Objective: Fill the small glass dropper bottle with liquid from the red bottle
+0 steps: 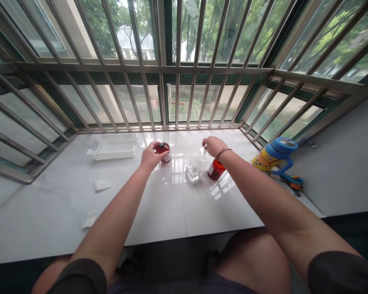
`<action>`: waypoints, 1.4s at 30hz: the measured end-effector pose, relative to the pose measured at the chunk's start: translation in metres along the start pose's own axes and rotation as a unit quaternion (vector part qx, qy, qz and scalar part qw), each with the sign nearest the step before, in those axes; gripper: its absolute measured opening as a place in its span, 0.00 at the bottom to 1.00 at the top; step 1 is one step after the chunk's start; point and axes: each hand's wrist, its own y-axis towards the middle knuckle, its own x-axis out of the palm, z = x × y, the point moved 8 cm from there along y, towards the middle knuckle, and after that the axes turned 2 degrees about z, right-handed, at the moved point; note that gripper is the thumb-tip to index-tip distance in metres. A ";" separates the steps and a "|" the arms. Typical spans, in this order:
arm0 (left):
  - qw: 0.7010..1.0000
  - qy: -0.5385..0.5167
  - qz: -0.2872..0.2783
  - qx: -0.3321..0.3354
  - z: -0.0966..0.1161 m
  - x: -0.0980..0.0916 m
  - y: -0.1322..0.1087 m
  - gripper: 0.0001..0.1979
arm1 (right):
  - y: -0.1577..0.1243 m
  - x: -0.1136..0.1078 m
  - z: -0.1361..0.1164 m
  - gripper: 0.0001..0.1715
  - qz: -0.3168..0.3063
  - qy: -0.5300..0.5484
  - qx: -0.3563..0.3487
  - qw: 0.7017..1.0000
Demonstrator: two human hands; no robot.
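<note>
My left hand [153, 155] is wrapped round a dark red bottle [166, 157] with a black cap and a pale label, standing on the white tabletop. My right hand [214, 146] has its fingers drawn together over a clear, hard-to-see object [204, 160]; the kind of thing in the fingers does not show. Below my right wrist stands a second red bottle [215, 170], its upper part partly covered by my arm. A faceted clear glass container [193, 173] sits between the two bottles, nearer to the right one.
A white perforated plastic basket [113, 154] lies at the back left. Two crumpled white tissues [102, 185] are on the left. At the right stand a blue-and-yellow flask [271, 155] and some small tools [292, 182]. Metal window bars [178, 98] close off the back.
</note>
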 end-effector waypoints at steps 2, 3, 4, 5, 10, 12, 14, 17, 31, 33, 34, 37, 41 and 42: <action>0.999 0.007 0.030 -0.012 -0.011 -0.036 -0.007 0.31 | 0.000 -0.021 -0.009 0.11 0.037 0.010 -0.006 0.999; 0.999 0.011 0.043 -0.019 -0.016 -0.054 -0.012 0.31 | -0.001 -0.032 -0.016 0.11 0.055 0.017 -0.012 0.998; 0.998 0.016 0.055 -0.026 -0.021 -0.070 -0.019 0.31 | -0.003 -0.042 -0.022 0.11 0.072 0.024 -0.020 0.997; 0.997 0.021 0.064 -0.033 -0.025 -0.086 -0.026 0.31 | -0.005 -0.052 -0.030 0.11 0.087 0.032 -0.029 0.995; 0.992 0.047 0.095 -0.065 -0.044 -0.148 -0.073 0.32 | -0.025 -0.076 -0.077 0.11 0.126 0.075 -0.081 0.986; 0.990 0.059 0.102 -0.076 -0.050 -0.165 -0.090 0.31 | -0.034 -0.070 -0.100 0.10 0.121 0.091 -0.108 0.983; 0.988 0.069 0.107 -0.083 -0.055 -0.177 -0.103 0.29 | -0.041 -0.057 -0.123 0.10 0.105 0.098 -0.130 0.981; 0.987 0.069 0.117 -0.087 -0.061 -0.187 -0.115 0.27 | -0.048 -0.031 -0.154 0.09 0.074 0.092 -0.153 0.981; 0.989 0.063 0.117 -0.069 -0.094 -0.184 -0.149 0.32 | -0.081 0.007 -0.206 0.15 0.118 0.098 -0.175 0.972; 0.980 0.085 0.149 -0.099 -0.111 -0.205 -0.157 0.22 | -0.104 -0.002 -0.198 0.13 0.153 0.117 -0.175 0.966; 0.974 0.098 0.166 -0.121 -0.121 -0.217 -0.161 0.18 | -0.121 -0.004 -0.193 0.13 0.173 0.128 -0.175 0.961; 0.952 0.142 0.195 -0.191 -0.153 -0.251 -0.166 0.14 | -0.193 -0.003 -0.171 0.07 0.297 0.214 -0.189 0.911; 0.939 0.178 0.166 -0.244 -0.181 -0.270 -0.154 0.11 | -0.292 0.048 -0.144 0.03 0.300 0.239 -0.168 0.908; 0.938 0.184 0.153 -0.250 -0.184 -0.270 -0.148 0.12 | -0.314 0.063 -0.139 0.04 0.284 0.243 -0.160 0.914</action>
